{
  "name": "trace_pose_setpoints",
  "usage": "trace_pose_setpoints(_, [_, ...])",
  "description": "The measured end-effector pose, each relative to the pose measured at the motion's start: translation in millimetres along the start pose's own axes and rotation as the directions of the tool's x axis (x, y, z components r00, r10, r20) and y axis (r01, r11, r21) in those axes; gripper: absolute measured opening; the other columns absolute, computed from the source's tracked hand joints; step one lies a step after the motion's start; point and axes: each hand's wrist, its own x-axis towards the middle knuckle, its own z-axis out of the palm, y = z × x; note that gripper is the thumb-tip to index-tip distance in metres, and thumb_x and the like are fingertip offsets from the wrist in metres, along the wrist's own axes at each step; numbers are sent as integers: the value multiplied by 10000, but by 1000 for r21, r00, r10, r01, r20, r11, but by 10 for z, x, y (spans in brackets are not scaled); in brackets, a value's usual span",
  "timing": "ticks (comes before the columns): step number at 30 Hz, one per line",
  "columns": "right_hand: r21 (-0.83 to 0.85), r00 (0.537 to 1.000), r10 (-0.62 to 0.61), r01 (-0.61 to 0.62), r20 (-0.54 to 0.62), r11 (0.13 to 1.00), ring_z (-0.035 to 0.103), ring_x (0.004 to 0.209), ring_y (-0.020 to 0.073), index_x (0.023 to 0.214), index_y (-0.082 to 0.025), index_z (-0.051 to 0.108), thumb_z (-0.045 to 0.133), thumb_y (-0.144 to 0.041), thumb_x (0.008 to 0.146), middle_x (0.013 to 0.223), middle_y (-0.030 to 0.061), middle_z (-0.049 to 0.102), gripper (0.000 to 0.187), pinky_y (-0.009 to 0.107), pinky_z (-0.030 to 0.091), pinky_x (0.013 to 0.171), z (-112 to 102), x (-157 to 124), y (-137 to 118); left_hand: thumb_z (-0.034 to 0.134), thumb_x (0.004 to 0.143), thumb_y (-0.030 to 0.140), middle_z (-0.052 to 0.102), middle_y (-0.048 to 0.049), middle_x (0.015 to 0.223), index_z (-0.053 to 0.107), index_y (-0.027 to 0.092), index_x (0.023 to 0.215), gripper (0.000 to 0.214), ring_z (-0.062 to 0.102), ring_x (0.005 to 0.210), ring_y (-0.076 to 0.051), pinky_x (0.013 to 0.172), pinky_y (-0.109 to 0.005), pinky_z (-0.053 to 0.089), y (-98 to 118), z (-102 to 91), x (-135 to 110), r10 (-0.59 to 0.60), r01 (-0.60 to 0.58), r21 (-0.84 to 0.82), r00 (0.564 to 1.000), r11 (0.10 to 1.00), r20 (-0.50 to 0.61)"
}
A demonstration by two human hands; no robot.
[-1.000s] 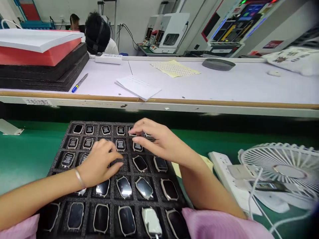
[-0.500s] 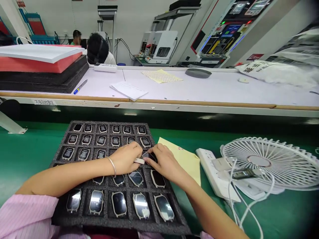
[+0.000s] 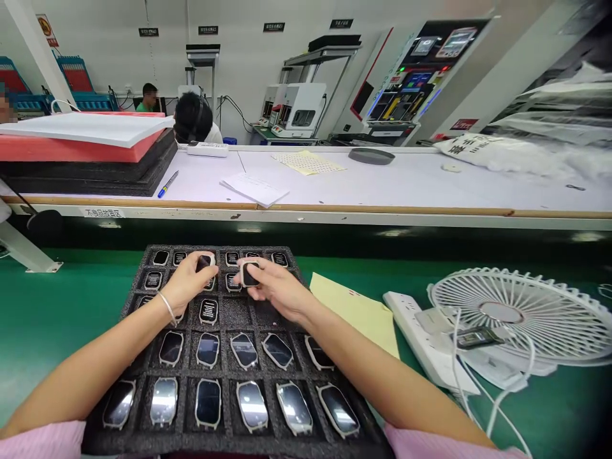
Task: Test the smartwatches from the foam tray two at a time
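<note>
A black foam tray [image 3: 143,417] lies on the green mat in front of me, its pockets filled with several smartwatch cases, screens up. My left hand [image 3: 187,284] is closed on one watch case [image 3: 204,261], lifted over the tray's far rows. My right hand [image 3: 272,287] is closed on another watch case [image 3: 249,273], held just right of it. Both hands hover over the upper middle of the tray, a little apart. A thin bracelet circles my left wrist.
A yellow sheet [image 3: 356,312] lies right of the tray, then a white power strip [image 3: 421,335] and a white desk fan [image 3: 516,315] with cables. Behind runs a white bench [image 3: 406,178] with papers, a pen and stacked foam sheets [image 3: 90,150]. Other people sit far back.
Both hands have moved from the tray's middle right toward its far rows, each now holding a lifted watch case. The camera has tilted up a little.
</note>
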Motion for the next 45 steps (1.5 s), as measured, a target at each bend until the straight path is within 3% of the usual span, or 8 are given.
trace_pose_setpoints(4, [293,989,37,-78,141,953,665,677,141,1089,-173,616,734,-327,804,900,63,729,345,278,497,633,269,152,39,663,734,312,604,4,821,564,170,1059,368,555,690,-116,644,-248,448,-101,-43,-34,63,-61,36,996,998,-57])
trace_pose_setpoints(7, [329,985,32,-88,172,940,707,791,151,1140,-183,625,778,-299,778,940,47,720,410,307,532,796,318,149,122,622,747,270,640,-32,953,559,176,1043,317,604,892,-165,838,-317,477,-181,-69,-50,138,-130,94,987,987,-78])
trace_pose_setpoints(11, [298,984,50,-100,171,949,717,785,152,1170,-199,615,813,-308,753,938,30,702,474,315,545,795,277,118,254,560,761,231,638,-69,1088,537,182,1084,327,594,1052,-204,980,-390,440,-281,-68,-68,189,-181,190,982,965,-22])
trace_pose_setpoints(25, [357,966,-17,-79,259,931,664,791,137,1257,-224,602,775,-310,802,907,26,680,495,317,502,799,182,66,288,561,766,254,664,-85,1144,542,186,1193,433,631,989,-215,716,-298,510,-196,-21,-222,198,-175,337,980,925,-34])
trace_pose_setpoints(32, [368,958,-16,-95,287,925,673,765,141,1257,-210,604,780,-312,795,908,32,696,504,305,502,765,187,50,295,559,752,237,687,-38,972,545,185,1195,446,563,621,-119,522,-235,431,-194,-20,-232,192,-160,360,980,919,-54])
trace_pose_setpoints(35, [359,955,-16,-95,295,928,671,769,147,1252,-208,603,784,-318,789,900,28,693,510,313,499,766,202,38,304,566,761,262,680,-39,974,551,188,1191,437,575,649,-125,539,-238,437,-207,-12,-235,203,-166,373,977,913,-61])
trace_pose_setpoints(41, [358,952,-30,-86,305,930,677,763,145,1249,-198,598,790,-332,784,869,18,692,521,300,491,750,204,35,320,566,770,291,667,-65,1069,560,188,1171,414,629,968,-211,737,-301,506,-221,5,-244,232,-191,374,970,907,-68])
trace_pose_setpoints(45, [352,951,-41,-74,307,933,686,773,150,1255,-195,586,797,-331,778,859,14,695,540,299,493,745,204,36,324,561,782,297,665,-62,1039,554,182,1188,422,625,984,-211,803,-323,508,-219,-1,-249,219,-188,367,975,911,-44])
